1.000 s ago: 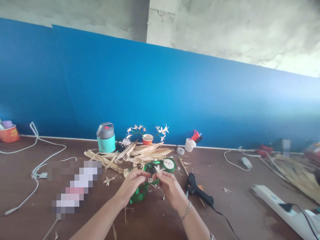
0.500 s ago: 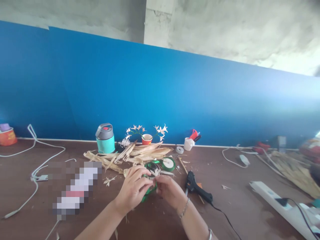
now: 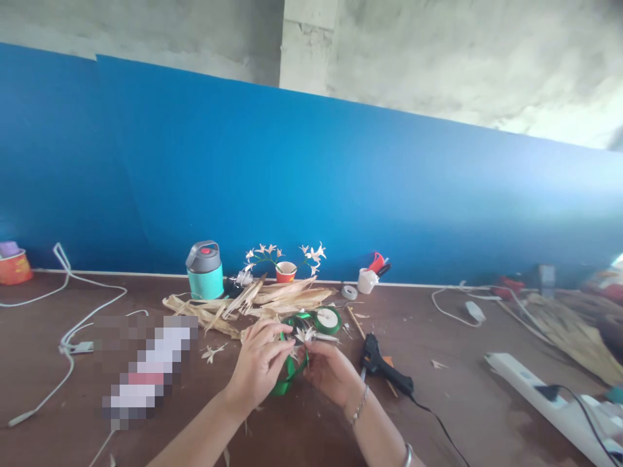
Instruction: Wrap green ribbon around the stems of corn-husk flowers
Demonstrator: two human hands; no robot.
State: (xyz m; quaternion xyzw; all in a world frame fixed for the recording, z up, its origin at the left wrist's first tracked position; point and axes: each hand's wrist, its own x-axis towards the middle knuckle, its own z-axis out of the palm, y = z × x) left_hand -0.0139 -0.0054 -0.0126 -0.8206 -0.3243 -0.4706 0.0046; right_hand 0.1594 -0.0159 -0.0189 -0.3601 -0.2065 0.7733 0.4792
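Observation:
Between my two hands is a pale flower with pointed petals that look like dried husk. My right hand pinches it from below, its stem end hidden by the fingers. A strip of green ribbon loops down under the hands toward the table. My left hand is curled beside the flower, thumb and fingers closed on the ribbon, though the exact grip is partly hidden. Just beyond the fingers lies a green ribbon spool with a white centre.
Dried husks lie behind my hands, near a paper cup with flower sprays. A black glue gun rests to the right, close to a white power strip. Leftward are a loose flower, a teal flask and white cables.
My left fingers have drawn slightly away from the right ones. More of the flower and of the green ribbon loop now shows between the hands. The surrounding objects stay put.

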